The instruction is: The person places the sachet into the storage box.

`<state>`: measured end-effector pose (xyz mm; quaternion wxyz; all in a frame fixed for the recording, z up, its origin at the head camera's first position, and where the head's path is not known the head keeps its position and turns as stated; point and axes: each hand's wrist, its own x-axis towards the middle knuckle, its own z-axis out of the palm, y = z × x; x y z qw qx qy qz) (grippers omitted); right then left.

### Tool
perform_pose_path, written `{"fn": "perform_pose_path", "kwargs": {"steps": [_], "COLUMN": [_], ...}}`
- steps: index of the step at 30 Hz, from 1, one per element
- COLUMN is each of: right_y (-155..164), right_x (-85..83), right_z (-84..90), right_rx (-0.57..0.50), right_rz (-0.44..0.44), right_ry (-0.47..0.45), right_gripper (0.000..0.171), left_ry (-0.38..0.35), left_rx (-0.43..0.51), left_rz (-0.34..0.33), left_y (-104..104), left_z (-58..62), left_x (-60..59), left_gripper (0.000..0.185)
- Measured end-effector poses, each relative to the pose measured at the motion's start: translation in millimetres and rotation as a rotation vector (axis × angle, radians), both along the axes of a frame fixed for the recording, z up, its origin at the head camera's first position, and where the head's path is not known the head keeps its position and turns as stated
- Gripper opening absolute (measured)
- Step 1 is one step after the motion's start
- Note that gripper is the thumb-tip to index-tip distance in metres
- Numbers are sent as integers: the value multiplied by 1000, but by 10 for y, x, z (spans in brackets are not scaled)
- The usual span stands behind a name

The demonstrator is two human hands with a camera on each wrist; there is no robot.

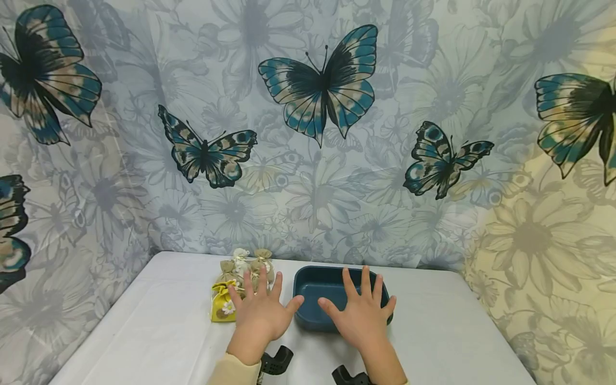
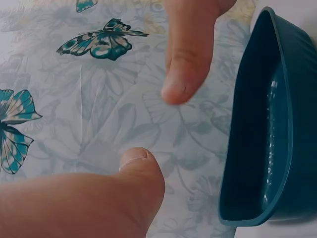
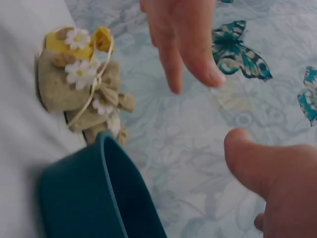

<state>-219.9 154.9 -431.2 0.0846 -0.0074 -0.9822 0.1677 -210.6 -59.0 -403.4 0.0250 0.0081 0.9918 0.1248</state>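
My left hand [image 1: 262, 315] is held out with its fingers spread, overlapping a group of small drawstring pouches in the head view. A yellow pouch [image 1: 222, 310] with a white flower stands at the front of that group, with beige pouches [image 3: 67, 87] and a whitish pouch [image 1: 241, 256] around it. My right hand [image 1: 362, 315], fingers also spread, is over the front right of a dark teal rectangular basin [image 1: 313, 323], hiding part of it. Inside the visible part of the basin only its bare floor shows. Neither hand holds anything.
A white-covered table [image 1: 159, 310] carries the pouches and basin. Behind it and at both sides hangs a floral cloth [image 1: 317, 214] with butterflies. Black wrist-worn camera mounts [image 1: 278, 359] show below the hands.
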Motion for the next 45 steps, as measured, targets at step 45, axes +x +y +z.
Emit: {"fn": "perform_pose_path", "kwargs": {"steps": [45], "right_y": [1153], "right_x": [-211], "right_z": [-554], "right_rx": [-735], "right_rz": [248], "right_ry": [-209], "right_gripper": [105], "left_ry": [20], "left_rx": [675], "left_rz": [-163], "left_y": [-1675], "left_z": [-251], "left_x": [-69], "left_gripper": [101]}}
